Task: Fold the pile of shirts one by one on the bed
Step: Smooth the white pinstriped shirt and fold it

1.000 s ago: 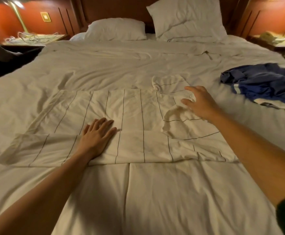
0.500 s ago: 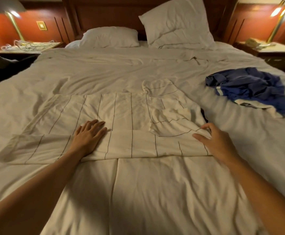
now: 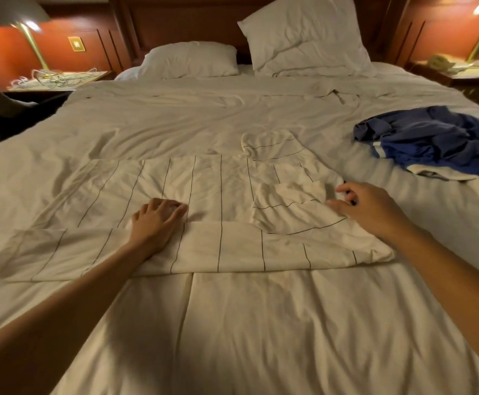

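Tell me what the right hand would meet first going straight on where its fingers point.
The right hand points left, so it would likely run first into the folded-over sleeve of the striped shirt, just beside its fingertips; depth is unclear.

The left hand [image 3: 157,220] lies flat; right hand [image 3: 372,208] has fingers [image 3: 346,189] half-curled.

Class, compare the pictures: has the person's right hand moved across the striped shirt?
Yes. The right hand slid rightward, off the folded sleeve to the striped shirt's right edge.

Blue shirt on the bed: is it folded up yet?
Not folded. The blue shirt lies in a crumpled heap on the bed, its cloth bunched and wrinkled.
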